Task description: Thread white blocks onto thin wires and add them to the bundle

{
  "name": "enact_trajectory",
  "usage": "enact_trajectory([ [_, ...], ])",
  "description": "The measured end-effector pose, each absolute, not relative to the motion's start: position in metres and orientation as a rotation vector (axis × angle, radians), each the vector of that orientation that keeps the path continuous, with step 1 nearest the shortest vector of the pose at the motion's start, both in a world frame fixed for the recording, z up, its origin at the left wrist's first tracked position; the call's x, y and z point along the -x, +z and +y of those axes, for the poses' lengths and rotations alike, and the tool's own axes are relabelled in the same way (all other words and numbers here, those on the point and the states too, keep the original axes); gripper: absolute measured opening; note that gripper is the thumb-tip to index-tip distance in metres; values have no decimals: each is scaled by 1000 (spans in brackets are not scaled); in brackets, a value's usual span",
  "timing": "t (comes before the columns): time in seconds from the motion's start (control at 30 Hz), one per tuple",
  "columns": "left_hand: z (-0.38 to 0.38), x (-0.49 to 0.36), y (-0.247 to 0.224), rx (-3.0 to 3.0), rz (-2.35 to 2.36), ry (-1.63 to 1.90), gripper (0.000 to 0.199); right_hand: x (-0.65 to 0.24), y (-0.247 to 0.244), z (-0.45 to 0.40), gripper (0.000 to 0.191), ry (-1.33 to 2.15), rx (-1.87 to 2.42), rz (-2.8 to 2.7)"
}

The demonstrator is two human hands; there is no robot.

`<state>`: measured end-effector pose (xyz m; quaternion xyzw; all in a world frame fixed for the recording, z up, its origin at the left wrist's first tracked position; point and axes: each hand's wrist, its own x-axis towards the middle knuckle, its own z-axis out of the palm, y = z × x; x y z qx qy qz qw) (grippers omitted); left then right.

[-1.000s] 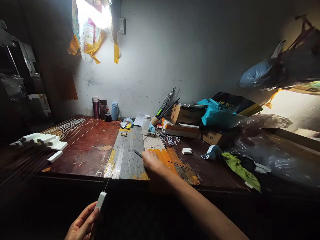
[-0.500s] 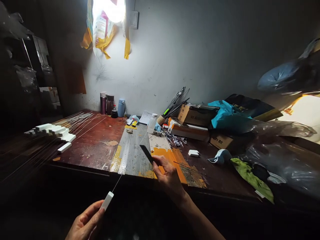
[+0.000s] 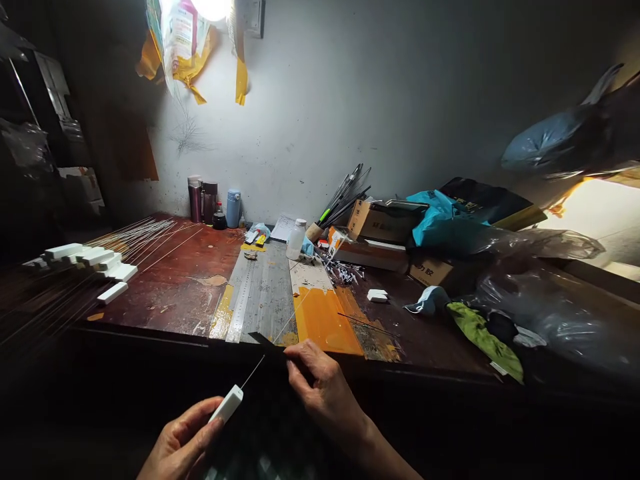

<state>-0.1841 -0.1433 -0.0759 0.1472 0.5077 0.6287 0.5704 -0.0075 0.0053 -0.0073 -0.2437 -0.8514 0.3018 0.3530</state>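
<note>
My left hand (image 3: 183, 437) is closed around a small white rectangular block (image 3: 229, 403), tilted up at the front edge of the table. A thin pale rod (image 3: 253, 371) sticks out of the block's upper end and slants up to the right. Between thumb and fingers, my right hand (image 3: 323, 380) pinches a flat dark strip (image 3: 265, 341). The strip lies across the line of the rod, just beyond the block; whether the two touch I cannot tell. Further left on the table, several similar white blocks (image 3: 113, 292) lie stacked, with thin rods (image 3: 145, 237) running from them.
A steel ruler (image 3: 241, 303) lies on the grey board. Beyond it stand a translucent bottle (image 3: 296, 240) and several flasks (image 3: 233, 208). To the right are white pieces (image 3: 377, 295), a cardboard box (image 3: 430, 271), a green cloth (image 3: 485, 340) and clear plastic bags (image 3: 560, 313).
My right hand has come down and nearer with the dark strip, to the rod's line. My left hand has shifted slightly right with the block. The whole view has shifted a little.
</note>
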Motion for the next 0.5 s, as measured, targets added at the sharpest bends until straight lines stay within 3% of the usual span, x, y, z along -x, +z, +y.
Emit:
enact_trajectory([
  [0.3,-149,186,-90,-566,1311,1367,41,5,-13,7,25,1555,847,-1766],
  [0.4,-154,197,-99,-689,1326,1357,47,3,-18,8,26,1617,894,-1650],
  [0.5,-159,203,-102,-731,1393,1369,38,-2,-22,6,23,1512,880,-1664],
])
